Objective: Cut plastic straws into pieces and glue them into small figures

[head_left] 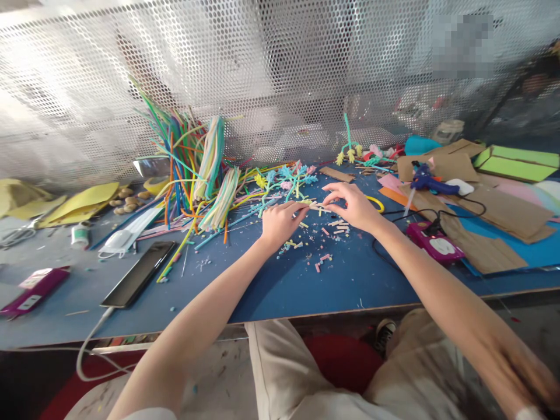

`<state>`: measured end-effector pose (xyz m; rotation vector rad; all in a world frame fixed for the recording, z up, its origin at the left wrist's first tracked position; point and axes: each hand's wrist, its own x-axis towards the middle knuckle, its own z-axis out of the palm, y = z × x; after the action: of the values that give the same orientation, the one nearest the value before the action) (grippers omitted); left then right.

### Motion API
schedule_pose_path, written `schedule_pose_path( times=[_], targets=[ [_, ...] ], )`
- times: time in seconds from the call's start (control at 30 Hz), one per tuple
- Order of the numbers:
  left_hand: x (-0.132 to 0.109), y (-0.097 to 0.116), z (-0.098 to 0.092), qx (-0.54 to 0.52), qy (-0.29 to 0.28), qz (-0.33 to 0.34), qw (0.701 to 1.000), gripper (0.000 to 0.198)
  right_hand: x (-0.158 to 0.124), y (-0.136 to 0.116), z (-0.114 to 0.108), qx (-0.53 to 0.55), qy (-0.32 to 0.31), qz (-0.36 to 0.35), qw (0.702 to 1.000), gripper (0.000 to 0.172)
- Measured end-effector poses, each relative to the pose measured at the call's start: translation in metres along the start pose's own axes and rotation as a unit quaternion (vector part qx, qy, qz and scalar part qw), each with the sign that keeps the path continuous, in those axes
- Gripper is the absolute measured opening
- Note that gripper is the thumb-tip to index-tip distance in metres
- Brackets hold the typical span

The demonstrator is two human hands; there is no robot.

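Note:
Over the middle of the table, my left hand (280, 224) is closed, its fingertips pinching a thin pale pipe cleaner piece (318, 207). From the other side my right hand (352, 205) meets the same piece with thumb and fingertips, its index finger arched above. Short cut pipe cleaner bits (339, 226) in pink, white and yellow lie below both hands. Just beyond them are branching pipe cleaner shapes with fluffy blue, yellow and pink ends (297, 174). A yellow loop handle (376, 204) shows partly behind my right hand.
Bundled pipe cleaners (210, 157) stand at the back left. A phone (139, 274) on a white cable lies nearer. To the right are a blue glue gun (433, 182), a corded purple power strip (434, 242) and cardboard sheets (503, 213). Perforated metal mesh (284, 70) rises behind the table.

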<state>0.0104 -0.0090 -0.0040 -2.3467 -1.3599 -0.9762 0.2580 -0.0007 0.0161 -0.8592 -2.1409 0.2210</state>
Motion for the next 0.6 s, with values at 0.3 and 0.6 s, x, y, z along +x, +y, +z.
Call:
schedule_pose_path(
  times=[0.3, 0.6],
  targets=[
    [0.0003, -0.0006, 0.0017, -0.006, -0.006, 0.008, 1.000, 0.029, -0.0003, 0.0044, 0.0017, -0.008, 0.001, 0.002, 1.000, 0.034],
    [0.0000, -0.0013, 0.0022, -0.003, -0.023, 0.002, 1.000, 0.027, 0.0004, 0.0040, 0.0008, -0.017, 0.003, -0.005, 1.000, 0.034]
  ],
)
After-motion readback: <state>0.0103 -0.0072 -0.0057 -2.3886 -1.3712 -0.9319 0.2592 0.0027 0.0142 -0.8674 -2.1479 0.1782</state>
